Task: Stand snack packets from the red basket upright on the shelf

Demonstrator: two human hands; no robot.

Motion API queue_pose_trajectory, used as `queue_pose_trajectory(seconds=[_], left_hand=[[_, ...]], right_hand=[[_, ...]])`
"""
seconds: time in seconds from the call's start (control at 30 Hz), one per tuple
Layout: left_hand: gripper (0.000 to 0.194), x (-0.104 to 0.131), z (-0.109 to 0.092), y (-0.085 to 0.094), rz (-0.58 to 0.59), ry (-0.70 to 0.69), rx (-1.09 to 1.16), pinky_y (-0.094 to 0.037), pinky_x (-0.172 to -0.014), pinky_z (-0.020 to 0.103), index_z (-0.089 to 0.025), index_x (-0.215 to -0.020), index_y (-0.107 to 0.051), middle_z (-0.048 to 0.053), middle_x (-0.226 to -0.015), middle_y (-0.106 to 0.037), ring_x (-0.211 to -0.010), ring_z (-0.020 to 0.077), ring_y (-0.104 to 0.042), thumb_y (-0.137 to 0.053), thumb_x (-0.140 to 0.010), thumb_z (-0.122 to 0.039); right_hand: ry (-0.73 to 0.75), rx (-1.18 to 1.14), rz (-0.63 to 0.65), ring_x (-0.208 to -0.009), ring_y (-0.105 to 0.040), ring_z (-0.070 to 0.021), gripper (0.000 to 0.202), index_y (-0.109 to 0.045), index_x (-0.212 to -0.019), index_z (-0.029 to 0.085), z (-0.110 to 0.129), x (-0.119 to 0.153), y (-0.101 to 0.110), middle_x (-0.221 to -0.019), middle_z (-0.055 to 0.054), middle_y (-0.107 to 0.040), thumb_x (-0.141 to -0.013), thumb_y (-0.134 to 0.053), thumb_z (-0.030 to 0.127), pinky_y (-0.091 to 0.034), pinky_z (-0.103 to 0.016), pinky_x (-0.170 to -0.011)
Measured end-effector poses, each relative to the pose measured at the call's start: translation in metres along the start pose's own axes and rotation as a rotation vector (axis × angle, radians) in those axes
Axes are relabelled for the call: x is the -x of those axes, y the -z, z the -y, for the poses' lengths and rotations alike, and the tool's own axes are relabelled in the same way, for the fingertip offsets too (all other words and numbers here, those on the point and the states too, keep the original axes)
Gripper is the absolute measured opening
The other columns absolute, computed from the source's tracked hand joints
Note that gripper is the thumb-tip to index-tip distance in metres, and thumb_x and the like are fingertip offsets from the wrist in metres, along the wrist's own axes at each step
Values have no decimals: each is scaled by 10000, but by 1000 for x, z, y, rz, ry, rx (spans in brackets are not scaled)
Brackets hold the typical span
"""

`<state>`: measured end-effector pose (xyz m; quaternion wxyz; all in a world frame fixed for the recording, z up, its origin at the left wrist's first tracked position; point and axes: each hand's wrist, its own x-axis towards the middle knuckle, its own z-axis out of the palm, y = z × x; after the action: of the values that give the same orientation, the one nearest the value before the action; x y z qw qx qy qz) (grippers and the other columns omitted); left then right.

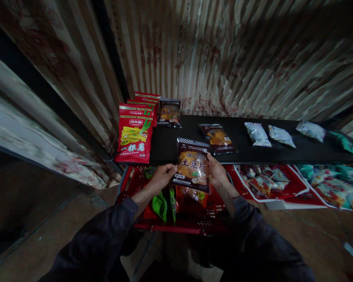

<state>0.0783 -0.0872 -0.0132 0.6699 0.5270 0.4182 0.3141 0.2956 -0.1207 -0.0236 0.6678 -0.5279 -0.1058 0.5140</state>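
Between my two hands is a brown bag of potato chips (192, 166), its printed front facing me. My left hand (162, 178) pinches its left edge, and my right hand (218, 174) grips the right edge. The bag is above a red shopping basket (129, 188) that holds a green packet (159, 205) and other bags. Just behind, a similar brown bag (218, 139) lies on the black shelf (176, 135). Another brown bag (170, 112) leans upright farther back, beside several red snack packets (135, 139) standing in a row.
Along the shelf to the right lie several small white packets (257, 134) and a green packet (344, 142). Under the shelf's right part are more red baskets (294, 192) filled with snack bags. A pleated curtain (194, 58) hangs behind, and dark posts (113, 51) stand at the left.
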Motion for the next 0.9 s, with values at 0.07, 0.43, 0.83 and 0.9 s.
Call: queue_pose_trajectory(seconds=[0.07, 0.43, 0.83, 0.9], left_hand=[[363, 1, 1, -3, -43, -29, 8, -353, -546, 215, -178, -644, -585, -37, -590, -529, -575, 113, -454, -658, -698, -530], [238, -4, 3, 0, -241, -181, -170, -358, -570, 222, -194, -705, -591, -40, -615, -532, -609, 128, -467, -513, -824, -384], [251, -14, 8, 13, -403, -176, -150, -386, -588, 230, -183, -707, -581, -32, -643, -548, -627, 132, -498, -511, -819, -397], [257, -15, 9, 14, -402, -170, -141, -397, -596, 234, -181, -720, -593, -28, -653, -562, -637, 136, -511, -517, -812, -409]], right_hand=[[-1, -16, 1, -446, -608, -131, 240, -622, -759, 225, 0, -1, 0, -605, 27, -710, -775, -777, 408, -484, -243, -394], [-28, -27, 164, -473, -625, -90, 256, -622, -766, 214, 7, 14, -13, -566, 58, -663, -728, -833, 354, -526, -175, -465], [-202, 146, 389, -787, -738, -180, 494, -735, -1017, 229, 3, 24, 0, -841, 0, -781, -558, -913, 191, -620, -336, -740], [-195, 163, 413, -796, -734, -183, 489, -733, -1028, 236, 1, 22, 2, -789, 18, -765, -573, -901, 175, -621, -367, -770]])
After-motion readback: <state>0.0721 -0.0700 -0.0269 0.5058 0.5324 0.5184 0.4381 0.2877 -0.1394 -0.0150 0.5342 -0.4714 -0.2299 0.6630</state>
